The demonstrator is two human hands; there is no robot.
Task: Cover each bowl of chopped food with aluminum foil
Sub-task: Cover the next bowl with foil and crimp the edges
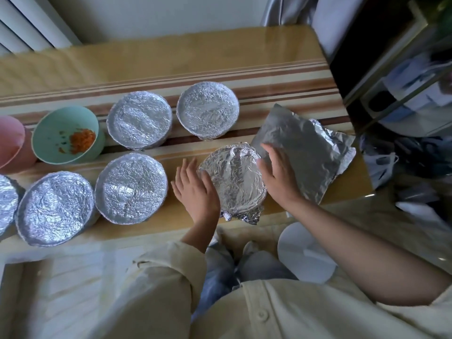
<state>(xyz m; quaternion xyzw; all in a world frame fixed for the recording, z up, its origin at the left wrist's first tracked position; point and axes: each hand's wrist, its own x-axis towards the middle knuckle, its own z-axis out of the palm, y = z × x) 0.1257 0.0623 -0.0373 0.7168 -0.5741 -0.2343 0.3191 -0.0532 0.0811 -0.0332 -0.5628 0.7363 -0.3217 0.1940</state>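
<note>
A foil-covered bowl stands near the table's front edge, with loose foil corners sticking out at its near side. My left hand lies with straight fingers against its left rim. My right hand presses flat on its right rim. Several other foil-covered bowls stand to the left and behind, among them one right beside my left hand and one at the back. A green bowl with chopped orange food stands uncovered at the left. A loose stack of foil sheets lies at the right.
A pink bowl is cut off by the left edge. The striped table has bare room at the back. A dark glass cabinet stands close on the right. A white round stool shows below the table.
</note>
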